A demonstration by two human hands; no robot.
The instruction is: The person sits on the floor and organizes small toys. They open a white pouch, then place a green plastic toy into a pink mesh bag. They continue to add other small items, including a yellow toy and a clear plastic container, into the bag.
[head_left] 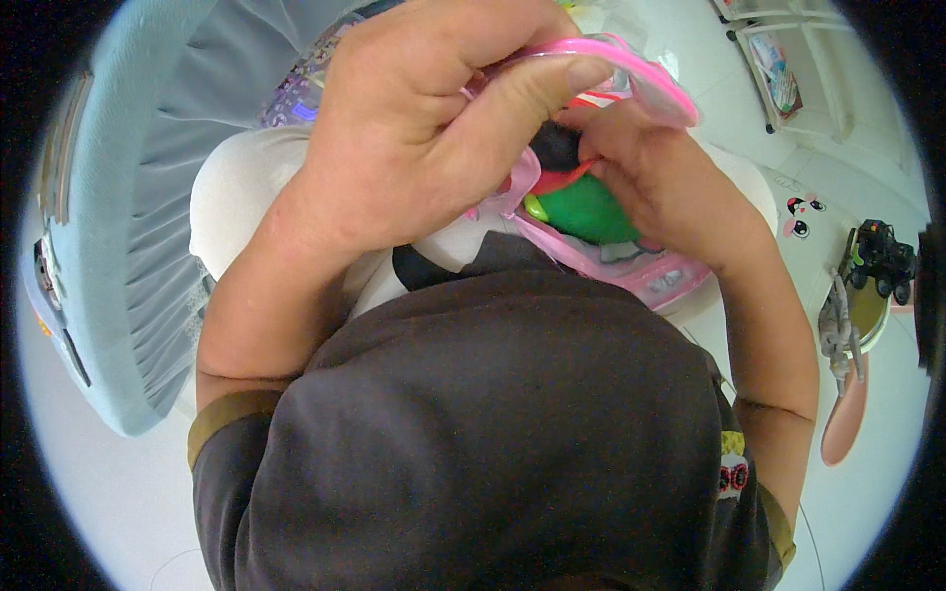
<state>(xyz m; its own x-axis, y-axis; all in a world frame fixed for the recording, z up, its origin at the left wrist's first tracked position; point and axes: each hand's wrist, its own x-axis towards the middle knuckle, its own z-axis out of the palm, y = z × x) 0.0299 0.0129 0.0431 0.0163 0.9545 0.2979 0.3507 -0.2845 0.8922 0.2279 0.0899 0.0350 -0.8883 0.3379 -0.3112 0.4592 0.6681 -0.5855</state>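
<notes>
A pink-edged pouch of clear plastic (662,280) lies across my lap. My left hand (424,128) pinches its raised, curved pink rim (658,81) between thumb and fingers and holds it up. Inside the opening, my right hand (665,182) has its fingertips closed at the red edge of a soft green thing (589,212). A black piece (555,148) and a small yellow-green piece (535,207) show beside it. My left hand and the rim hide part of the pouch, so its other contents cannot be made out.
At the left stands light blue padded furniture (118,197) with grey gathered fabric. A purple patterned thing (296,98) lies beyond my knee. To the right, a black toy vehicle (882,258) and a grey figure (838,330) rest at a round container. A white wheeled rack (803,84) stands farther back.
</notes>
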